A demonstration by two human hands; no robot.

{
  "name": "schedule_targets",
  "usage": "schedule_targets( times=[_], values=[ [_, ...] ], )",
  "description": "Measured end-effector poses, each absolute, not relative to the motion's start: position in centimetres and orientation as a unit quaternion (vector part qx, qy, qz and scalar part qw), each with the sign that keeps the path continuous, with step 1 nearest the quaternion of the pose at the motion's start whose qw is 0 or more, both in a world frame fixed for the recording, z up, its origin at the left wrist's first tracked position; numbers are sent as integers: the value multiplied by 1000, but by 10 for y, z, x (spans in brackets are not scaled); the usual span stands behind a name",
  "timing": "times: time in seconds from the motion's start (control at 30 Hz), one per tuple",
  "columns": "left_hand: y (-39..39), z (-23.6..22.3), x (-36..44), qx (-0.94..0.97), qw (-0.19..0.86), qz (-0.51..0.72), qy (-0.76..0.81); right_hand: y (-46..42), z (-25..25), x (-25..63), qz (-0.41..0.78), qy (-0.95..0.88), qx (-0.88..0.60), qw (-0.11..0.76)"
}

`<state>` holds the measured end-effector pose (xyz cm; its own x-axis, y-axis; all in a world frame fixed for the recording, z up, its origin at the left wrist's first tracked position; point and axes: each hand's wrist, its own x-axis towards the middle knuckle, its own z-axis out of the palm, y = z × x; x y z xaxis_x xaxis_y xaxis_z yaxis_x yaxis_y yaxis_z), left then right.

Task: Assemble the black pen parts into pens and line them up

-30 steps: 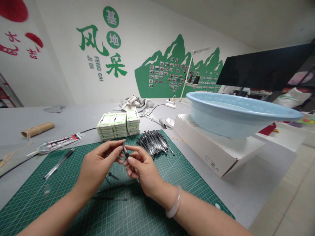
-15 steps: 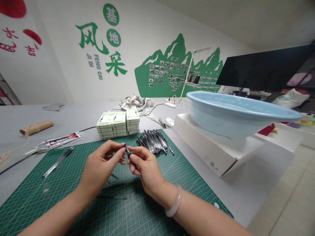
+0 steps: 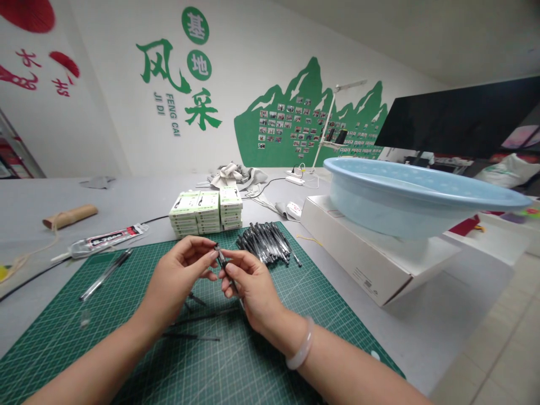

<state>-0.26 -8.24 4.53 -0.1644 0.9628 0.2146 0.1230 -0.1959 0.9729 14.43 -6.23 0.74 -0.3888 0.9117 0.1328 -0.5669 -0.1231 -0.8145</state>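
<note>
A pen [image 3: 221, 260] with a clear, dark-edged front part is held up between both hands above the green cutting mat [image 3: 270, 349]. My left hand [image 3: 177, 275] pinches its small black top end between thumb and fingertips. Lower down, my right hand [image 3: 251, 284] is closed round the darker body, which its fingers partly hide. Just beyond the right hand lies a pile of black and clear pens [image 3: 268, 243]. Under the hands, thin black rods [image 3: 192, 337] rest on the mat. One clear pen with a black end [image 3: 105, 275] lies apart on the left.
Stacked white and green boxes [image 3: 196, 212] stand behind the mat. At right, a light blue basin [image 3: 379, 202] sits on a white carton [image 3: 358, 256]. A plastic packet [image 3: 107, 241], a brown tube [image 3: 71, 216] and a cable lie at left; grey cloth [image 3: 236, 176] is behind.
The whole view has shifted slightly, so the scene sits further right. A little more of the pen's clear front part shows between my fingertips. Both hands keep their hold.
</note>
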Motion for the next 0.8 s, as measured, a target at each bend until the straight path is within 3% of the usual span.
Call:
schedule_targets(
  times=[0.8],
  values=[
    [-83,43,-5,541,363,539,534,-59,4,147,718,-423,-232,502]
  ],
)
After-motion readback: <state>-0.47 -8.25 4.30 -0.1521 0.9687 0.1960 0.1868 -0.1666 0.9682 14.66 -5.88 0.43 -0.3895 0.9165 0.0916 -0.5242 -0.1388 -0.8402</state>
